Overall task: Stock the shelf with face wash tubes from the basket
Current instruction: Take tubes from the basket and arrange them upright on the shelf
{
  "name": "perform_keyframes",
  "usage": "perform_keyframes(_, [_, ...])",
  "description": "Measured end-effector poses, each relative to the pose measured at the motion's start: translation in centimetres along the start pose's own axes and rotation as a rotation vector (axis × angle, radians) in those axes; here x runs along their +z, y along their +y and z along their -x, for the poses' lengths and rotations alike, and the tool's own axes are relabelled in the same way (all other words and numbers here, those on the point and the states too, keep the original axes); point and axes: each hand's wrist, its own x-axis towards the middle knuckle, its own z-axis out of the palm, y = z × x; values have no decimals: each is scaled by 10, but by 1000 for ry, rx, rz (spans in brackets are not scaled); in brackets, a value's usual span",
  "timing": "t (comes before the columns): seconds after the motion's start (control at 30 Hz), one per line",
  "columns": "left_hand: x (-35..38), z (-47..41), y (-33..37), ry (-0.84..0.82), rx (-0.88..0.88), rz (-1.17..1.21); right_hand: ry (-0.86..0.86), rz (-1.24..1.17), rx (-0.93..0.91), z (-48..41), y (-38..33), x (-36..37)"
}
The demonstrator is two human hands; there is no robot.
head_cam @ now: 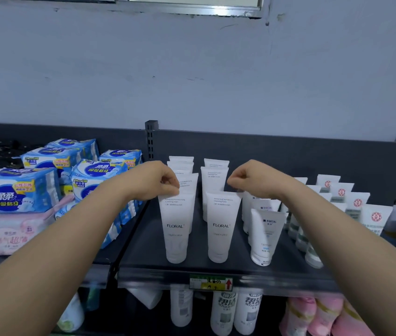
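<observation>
1. While both forearms reach over the dark, matte metal shelf point(216, 269), our left hand point(158, 180) pinches the flat crimped top of the front-left FLORAL tube point(176, 229), fingers curled at its edge.
2. Our right hand point(247, 178) curls its fingers down onto the top corner of the front-right FLORAL tube point(222, 229); we cannot tell whether it pinches or only touches.
3. Both tubes are smooth white plastic, widening from a round cap to a flat seal. They stand cap-down near the shelf's front edge, with more white tubes point(215, 180) lined up behind each.
4. To the right we see blue-printed white tubes point(266, 236), then red-seal tubes point(358, 204).
5. To the left lie glossy blue sanitary pad packs point(17, 190) and soft pink packs point(15, 234). A green and yellow price tag point(211, 283) sits on the shelf's front rail.
</observation>
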Motion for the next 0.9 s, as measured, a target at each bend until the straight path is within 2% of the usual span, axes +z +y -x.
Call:
perform_keyframes(0.17, [-10,-26,-6,148,-9,-46,108,124,-31,-36,-1,-7])
perform_keyframes(0.33, [-4,-55,-12,61,-23,-96,17,203,-30,-79,3,9])
perform_keyframes(0.5, [6,-70,-18,15,-44,-30,41,187,-15,-97,4,12])
perform_keyframes(0.73, [9,-61,-27,67,-61,56,67,74,-8,-85,13,9])
perform_keyframes(0.9, [6,-52,-34,69,-51,25,44,50,-26,-65,12,4])
